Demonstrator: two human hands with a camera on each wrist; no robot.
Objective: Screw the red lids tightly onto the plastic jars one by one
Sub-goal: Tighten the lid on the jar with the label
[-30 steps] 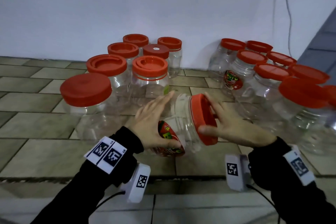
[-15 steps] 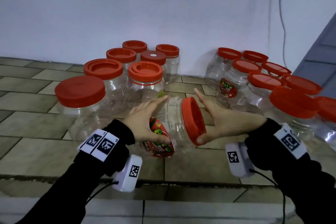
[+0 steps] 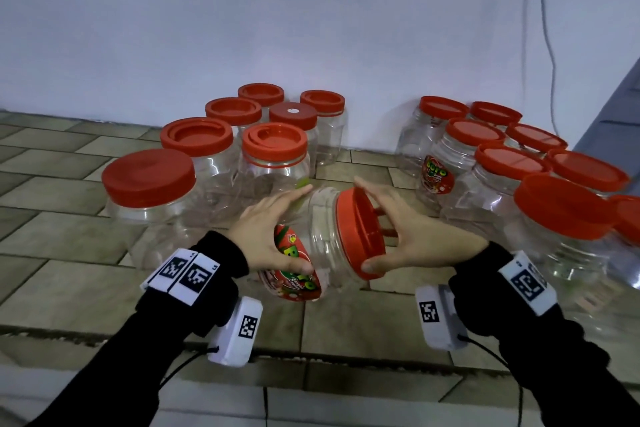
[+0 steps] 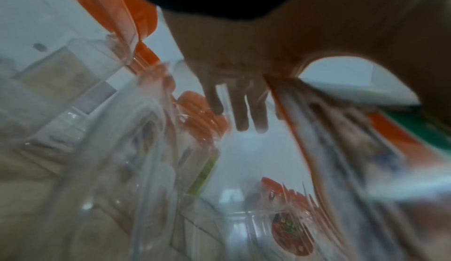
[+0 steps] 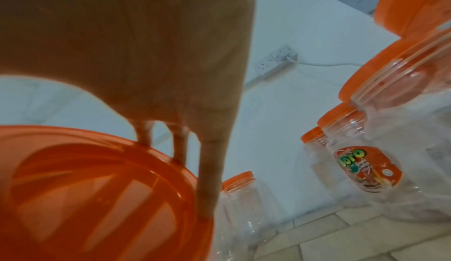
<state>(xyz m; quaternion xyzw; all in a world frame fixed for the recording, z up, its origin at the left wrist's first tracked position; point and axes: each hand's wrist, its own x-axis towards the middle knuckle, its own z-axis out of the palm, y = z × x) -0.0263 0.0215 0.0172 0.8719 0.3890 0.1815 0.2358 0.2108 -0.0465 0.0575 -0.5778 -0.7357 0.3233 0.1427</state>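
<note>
Jar [image 3: 322, 236] tilted sideways | left hand [image 3: 268, 236] grips body | right hand [image 3: 408, 236] spans red lid [image 3: 360, 232], thumb under

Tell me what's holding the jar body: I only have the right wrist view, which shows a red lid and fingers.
Observer: The left hand grips the held jar near its labelled base, thumb underneath.
Operator: Is it upright?
Observer: No, it's tipped on its side, with its mouth and the red lid facing the right hand.
Operator: Anything beyond the left hand?
Observer: A left group of capped jars stands on the floor there.
</note>
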